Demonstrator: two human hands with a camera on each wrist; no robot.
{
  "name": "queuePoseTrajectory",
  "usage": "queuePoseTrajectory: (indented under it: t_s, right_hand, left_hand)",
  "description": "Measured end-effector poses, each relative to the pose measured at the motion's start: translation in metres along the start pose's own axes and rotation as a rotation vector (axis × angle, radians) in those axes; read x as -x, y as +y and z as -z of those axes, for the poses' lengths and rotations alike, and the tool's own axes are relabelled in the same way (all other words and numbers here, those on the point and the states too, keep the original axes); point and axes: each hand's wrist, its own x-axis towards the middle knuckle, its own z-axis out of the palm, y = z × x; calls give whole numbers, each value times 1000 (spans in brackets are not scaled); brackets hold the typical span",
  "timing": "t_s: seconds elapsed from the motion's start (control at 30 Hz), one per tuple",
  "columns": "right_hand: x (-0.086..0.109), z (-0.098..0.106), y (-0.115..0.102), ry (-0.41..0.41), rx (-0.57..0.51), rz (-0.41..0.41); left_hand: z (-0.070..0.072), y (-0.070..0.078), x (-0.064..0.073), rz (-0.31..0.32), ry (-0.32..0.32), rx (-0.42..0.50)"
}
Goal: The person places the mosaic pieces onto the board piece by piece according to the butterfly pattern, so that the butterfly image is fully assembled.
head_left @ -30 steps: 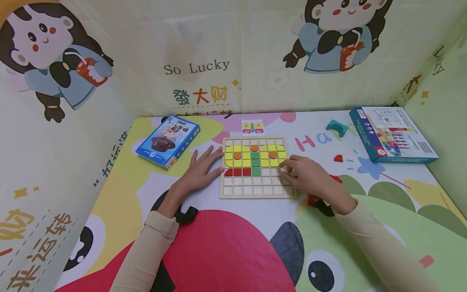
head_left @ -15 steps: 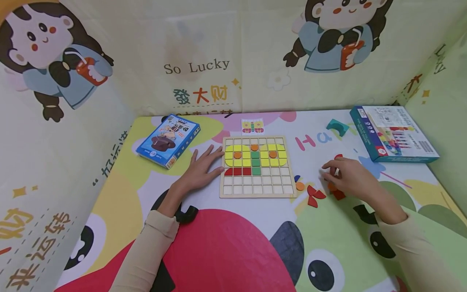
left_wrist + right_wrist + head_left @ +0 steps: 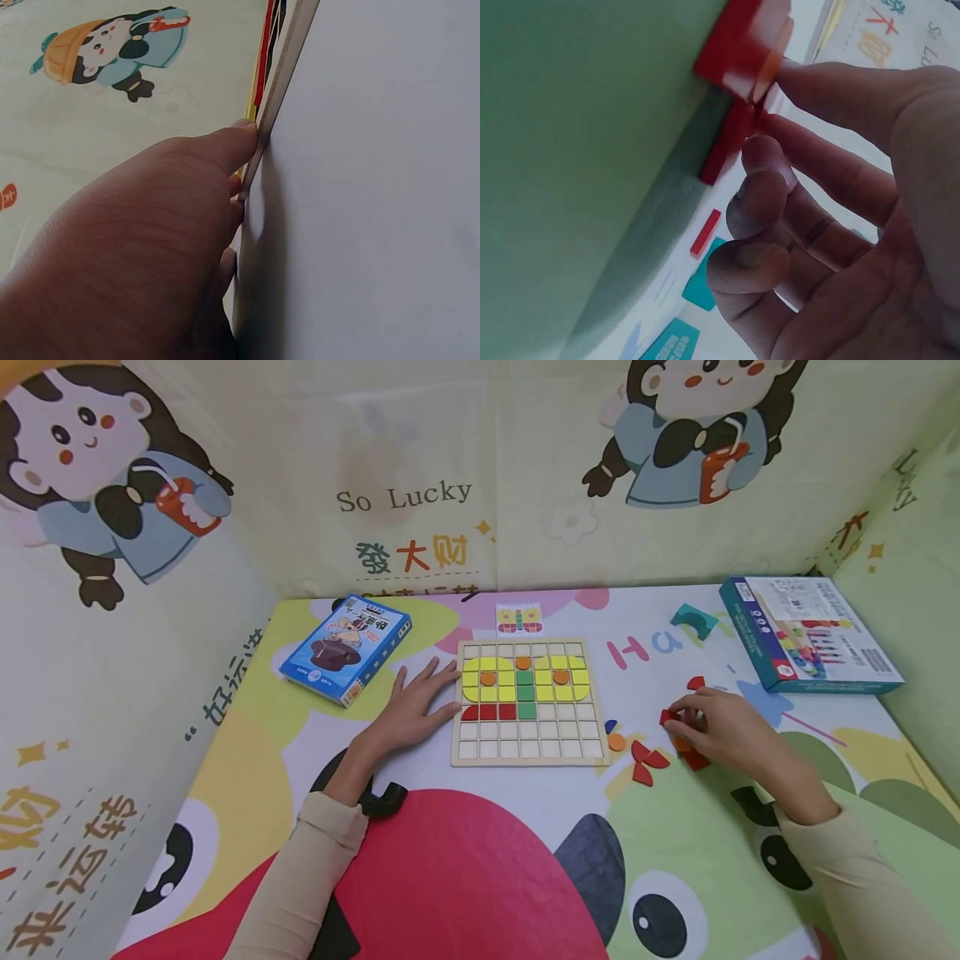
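A wooden grid board (image 3: 566,749) lies mid-table. Yellow, orange, green and red tiles fill part of it, the red ones forming a short row at its left. My left hand (image 3: 414,706) lies flat at the board's left edge, fingers spread; the left wrist view shows its thumb (image 3: 238,135) against that edge. Right of the board, my right hand (image 3: 723,727) pinches a red square tile (image 3: 666,717) between thumb and index finger, low over the table. More red tiles (image 3: 735,49) and an orange one sit at those fingertips, partly hidden by the hand in the head view.
Loose red quarter-round tiles (image 3: 657,760), an orange disc (image 3: 617,742) and a small blue piece (image 3: 611,726) lie between board and right hand. A red tile (image 3: 696,682) and teal arch block (image 3: 693,622) lie beyond. A picture card (image 3: 518,619), blue box (image 3: 345,647) and teal box (image 3: 813,635) stand farther back.
My right hand has left the board's right side and moved right to the loose tiles, where a red square tile now shows in its fingertips. The left hand has stayed put.
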Motion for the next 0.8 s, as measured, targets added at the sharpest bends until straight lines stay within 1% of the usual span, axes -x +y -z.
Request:
queuePoseTrajectory:
  t_s: [0.13,0.5,0.63,0.8]
  right_hand:
    - [-1,-1,-1,-3,-6,-7]
    - [-3,5,-1,-22,6,-10]
    - [-8,4,-9,-2,21,1]
    - [-17,1,-28,8,22,27]
  left_hand:
    - [0,1,0,5,-4,7]
    - [0,-1,-1,6,-1,-6]
    - [0,-1,-1,5,-3,1]
    - [-2,-2,-2,12,-5,-6]
